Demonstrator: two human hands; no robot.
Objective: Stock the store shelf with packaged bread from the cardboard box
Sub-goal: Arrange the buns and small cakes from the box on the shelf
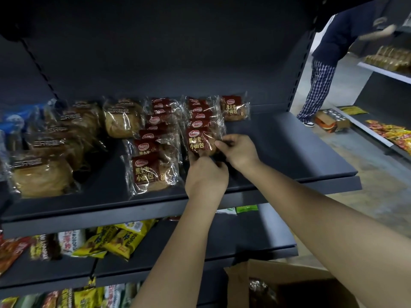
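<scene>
**Shelf part filled, one more pack going on**

The dark shelf [289, 147] runs across the middle of the view. I judge the stocking to be well under way but not finished. From 9 o'clock to the centre the shelf carries several rows of goods, while its right part, toward 3 o'clock, is bare.

The cardboard box [278, 276] stands open at 5 o'clock, below the shelf. Its inside is dim. Something in glossy clear wrap shows near its left wall, so stock seems to remain, though how much I cannot tell.

On the shelf, pale bread packs [44, 174] fill the 9 o'clock side. Two rows of red-label packs follow: the left row [155, 152] reaches close to the front lip, and the right row [200, 114] stops further back. A lone red-label pack [233, 107] stands at the back, just beside the right row at about 1 o'clock.

The bread pack in hand [200, 141] is at the front of the right row, upright, with its label facing out. The left hand [205, 176] curls its fingers under the pack's lower edge. The right hand [239, 150] pinches the wrapper at the pack's right edge.
</scene>
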